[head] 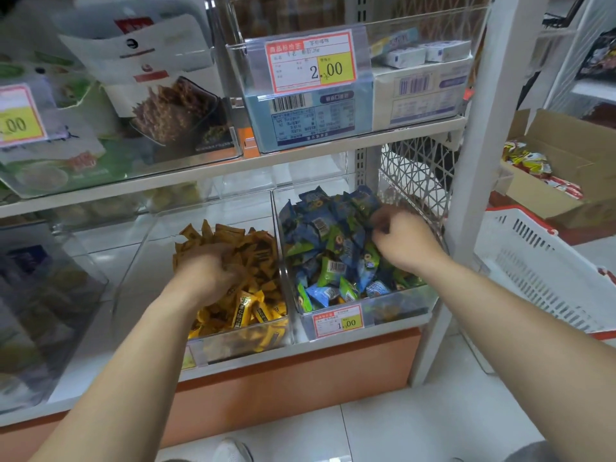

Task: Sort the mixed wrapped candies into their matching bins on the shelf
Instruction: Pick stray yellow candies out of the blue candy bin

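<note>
In the clear, rigid left bin (240, 348) on the white shelf (93, 361): glossy, crinkled yellow candies (253, 305), pillow-shaped, with the left hand (206, 271) dug into the heap, fingertips curled under and hidden, grip impossible to tell. In the clear right bin (400, 306) beside it: shiny blue and green candies (333, 275), right hand (405, 243) on top, fingers bunched together, pinching a wrapper. Paper price tag (337, 321) on its front; perforated white plastic basket (540, 278) off right.

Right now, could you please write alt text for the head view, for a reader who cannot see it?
A person's left hand grips yellow wrapped candies in one clear bin, while the right hand pinches among blue and green wrapped candies in the neighbouring bin. Both bins sit on a shop shelf.
</note>
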A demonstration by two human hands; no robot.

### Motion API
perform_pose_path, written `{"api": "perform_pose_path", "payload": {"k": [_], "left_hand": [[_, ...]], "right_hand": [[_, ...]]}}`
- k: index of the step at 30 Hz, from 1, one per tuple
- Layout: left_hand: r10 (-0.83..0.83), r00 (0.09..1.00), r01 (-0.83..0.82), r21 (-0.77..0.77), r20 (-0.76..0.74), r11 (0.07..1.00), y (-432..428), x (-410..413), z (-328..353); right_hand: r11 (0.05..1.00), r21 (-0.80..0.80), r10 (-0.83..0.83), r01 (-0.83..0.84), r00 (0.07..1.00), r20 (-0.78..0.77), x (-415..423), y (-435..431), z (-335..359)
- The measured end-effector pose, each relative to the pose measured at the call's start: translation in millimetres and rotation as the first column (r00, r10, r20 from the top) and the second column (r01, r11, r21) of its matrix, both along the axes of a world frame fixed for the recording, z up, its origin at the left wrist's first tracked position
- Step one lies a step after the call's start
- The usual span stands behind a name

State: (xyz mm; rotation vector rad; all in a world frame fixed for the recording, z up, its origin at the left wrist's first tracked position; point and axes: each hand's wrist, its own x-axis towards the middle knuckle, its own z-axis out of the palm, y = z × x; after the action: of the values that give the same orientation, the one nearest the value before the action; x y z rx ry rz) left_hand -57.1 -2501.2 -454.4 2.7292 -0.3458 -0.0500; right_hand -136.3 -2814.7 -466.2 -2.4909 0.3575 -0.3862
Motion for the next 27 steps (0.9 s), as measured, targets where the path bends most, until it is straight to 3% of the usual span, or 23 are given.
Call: {"api": "perform_pose_path", "payload": {"k": [3,5,9,12,17,21,24,27], "left_hand": [[-0.027,0.983,0.024,0.016,0.179,1.000,-9.8,-3.5,7.2],[-0.049,0.946,0.069,-0.052,0.321,0.996,-26.7,-11.7,17.6],[-0.234,0.866,0.314,-0.115,0.442,0.943,-76.5,-38.2,27.2],[-0.382,0.838,0.451,-0.098,0.390,0.887,-112.5,-55.8,17.7],[-0.560,0.769,0.580,0.032,0.307,0.814,-155.9,-64.1,-0.7],[-0.543,0.774,0.464,0.292,0.325,0.836,-153.7,-51.7,-9.9],[-0.506,0.807,0.414,0.320,0.305,0.852,-140.8,-41.5,-8.9],[-0.486,0.858,0.420,0.317,0.165,0.850,-131.1,-34.5,-2.4]], "right_hand": [[1.000,-0.026,0.008,-0.013,0.982,-0.187,-0.8,-10.4,-1.2],[0.997,-0.011,0.070,-0.076,0.954,-0.291,-1.9,-10.1,-2.1],[0.993,0.022,0.111,-0.112,0.903,-0.414,-1.6,-10.8,-3.6],[0.993,-0.029,0.094,-0.117,0.898,-0.430,-1.3,-12.6,-3.5],[0.991,0.079,0.131,-0.111,0.932,-0.338,-0.7,-13.2,-4.0],[0.984,0.163,0.127,-0.075,0.934,-0.335,-5.9,-24.5,-2.1],[0.990,0.126,0.108,-0.067,0.927,-0.359,-8.4,-28.2,0.9],[0.996,0.067,0.069,-0.051,0.946,-0.316,-8.3,-25.7,5.8]]}}
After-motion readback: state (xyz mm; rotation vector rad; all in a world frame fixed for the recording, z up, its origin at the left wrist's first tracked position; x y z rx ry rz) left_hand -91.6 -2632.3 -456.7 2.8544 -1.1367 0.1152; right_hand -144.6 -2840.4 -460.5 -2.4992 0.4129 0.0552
